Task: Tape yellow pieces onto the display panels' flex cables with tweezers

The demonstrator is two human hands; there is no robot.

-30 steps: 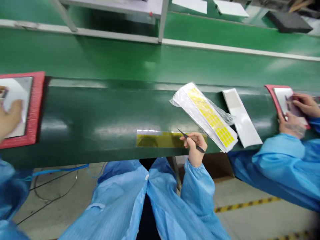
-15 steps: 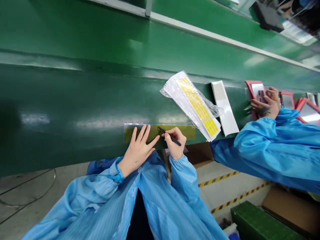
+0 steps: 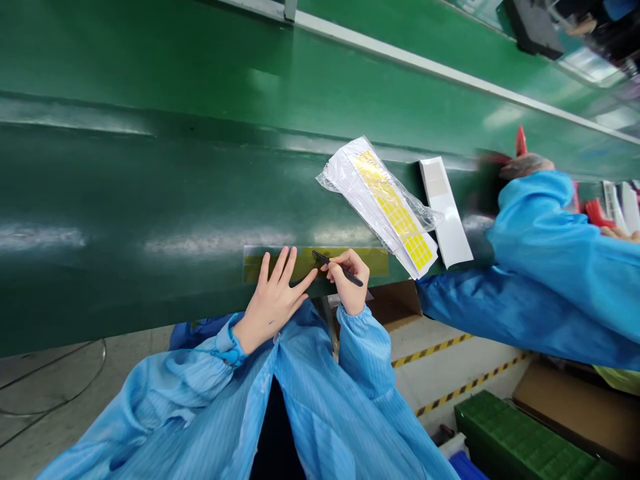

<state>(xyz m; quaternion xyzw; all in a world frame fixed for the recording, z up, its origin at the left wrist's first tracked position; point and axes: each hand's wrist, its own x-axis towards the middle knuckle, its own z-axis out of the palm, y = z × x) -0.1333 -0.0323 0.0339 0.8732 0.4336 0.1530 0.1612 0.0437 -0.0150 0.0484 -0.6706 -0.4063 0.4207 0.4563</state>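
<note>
My left hand point(image 3: 273, 300) lies flat with its fingers spread on an amber translucent film strip point(image 3: 375, 262), which rests on the green belt's edge. My right hand point(image 3: 351, 281) holds black tweezers point(image 3: 323, 258), their tips on the film just beside my left fingers. Above my right hand lies a clear plastic bag point(image 3: 345, 175) holding a white sheet of yellow labels point(image 3: 400, 217). A white strip point(image 3: 445, 213) lies to its right. A co-worker's blue sleeve point(image 3: 540, 230) reaches in from the right, with a blurred hand point(image 3: 525, 167) beyond it.
The dark green conveyor belt point(image 3: 150, 200) runs across the view, with a white rail point(image 3: 425, 60) behind it. Below its edge are a cardboard box point(image 3: 395, 303), yellow-and-black floor tape point(image 3: 430, 350) and a green crate point(image 3: 520, 433). Red-framed trays point(image 3: 597, 212) show at right.
My left hand has come onto the film since the oldest frame, and the view has tilted. The co-worker's hand has moved and now blurs, hiding the red tray beneath it.
</note>
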